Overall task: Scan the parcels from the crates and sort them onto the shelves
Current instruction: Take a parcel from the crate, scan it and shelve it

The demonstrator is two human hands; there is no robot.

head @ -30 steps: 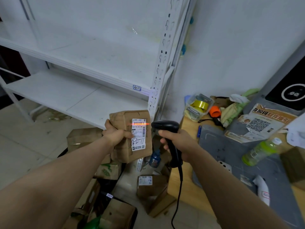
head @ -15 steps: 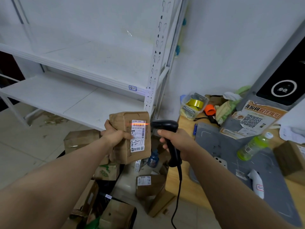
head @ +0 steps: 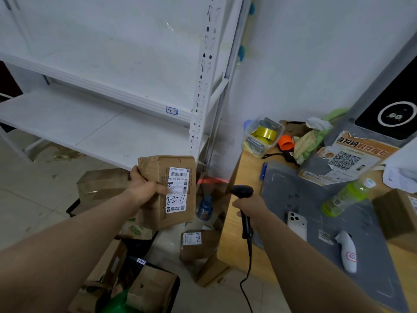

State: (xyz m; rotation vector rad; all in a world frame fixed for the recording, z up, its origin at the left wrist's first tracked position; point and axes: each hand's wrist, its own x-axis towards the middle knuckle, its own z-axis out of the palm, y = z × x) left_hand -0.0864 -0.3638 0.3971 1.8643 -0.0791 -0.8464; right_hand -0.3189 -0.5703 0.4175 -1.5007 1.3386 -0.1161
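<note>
Right of our left hand (head: 144, 189), fingers clamping the parcel (head: 155, 168), the beam (head: 212, 180) misses its label (head: 178, 188); our right hand (head: 252, 208), gripping the scanner (head: 242, 192), risks no read.

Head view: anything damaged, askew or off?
Three things. The parcel in the left hand is creased and dented along its top-left edge. The scanner in the right hand throws its red line right of the parcel, off its label. The QR poster propped on the desk is torn and peeling.
</note>
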